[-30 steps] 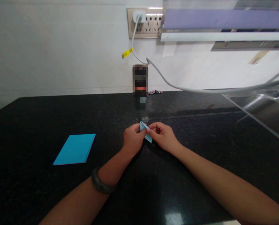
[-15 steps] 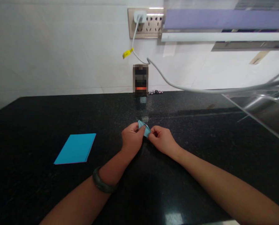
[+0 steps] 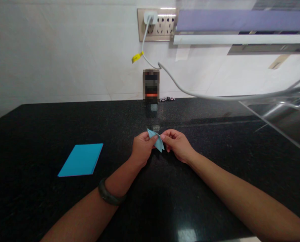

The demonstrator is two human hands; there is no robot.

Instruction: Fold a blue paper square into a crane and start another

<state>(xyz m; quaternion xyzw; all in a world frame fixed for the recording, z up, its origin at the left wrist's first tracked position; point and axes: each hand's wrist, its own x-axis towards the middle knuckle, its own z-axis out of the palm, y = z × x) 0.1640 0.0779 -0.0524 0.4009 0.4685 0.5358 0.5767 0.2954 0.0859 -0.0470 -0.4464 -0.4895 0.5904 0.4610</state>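
Observation:
A small piece of folded light-blue paper (image 3: 159,144) is held above the black countertop, its pointed corners up at the left and down at the right. My left hand (image 3: 142,148) pinches it, thumb on top and fingers behind. From the right, my right hand (image 3: 176,144) has thumb and forefinger closed at the paper's upper right edge. Its other fingers are curled and partly hidden. A dark bangle (image 3: 111,194) circles my left wrist. To the left of my hands lies a stack of bright blue square paper (image 3: 81,160).
A phone-like device with a blurred front (image 3: 151,85) leans on the wall, a beaded strap (image 3: 167,98) beside it. A grey cable (image 3: 175,80) runs from the wall socket (image 3: 162,28) to the right. A metal sink (image 3: 291,117) is at the right.
My right hand has shifted up slightly along the paper's right edge and its fingers have loosened. More of the folded paper's lower points now shows. The blue stack has stayed put.

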